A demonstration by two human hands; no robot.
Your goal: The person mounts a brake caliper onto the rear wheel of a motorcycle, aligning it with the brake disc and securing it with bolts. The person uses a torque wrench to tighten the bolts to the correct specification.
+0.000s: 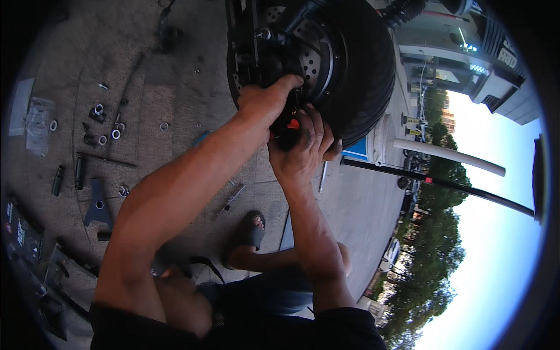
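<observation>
A wheel with a black tyre (pixel 366 70) and a drilled brake disc (pixel 313 63) fills the top middle of the view. My left hand (pixel 265 104) is closed at the disc's lower edge, its thumb laid against the dark parts there. Its other fingers are hidden, and so is what they grip. Just right of it, my right hand (pixel 304 143) curls its fingers round a small dark thing with a red piece (pixel 293 124), close beside the tyre. I cannot make out what kind of thing it is.
Nuts, washers (pixel 116 134) and bolts lie loose on the paved ground at left. Near them are a socket (pixel 80 172), a blue-grey bracket (pixel 98 204) and a plastic bag (pixel 39 125). A thin tool (pixel 233 197) lies near my sandalled foot (pixel 252 230). A pole (pixel 449 156) extends right.
</observation>
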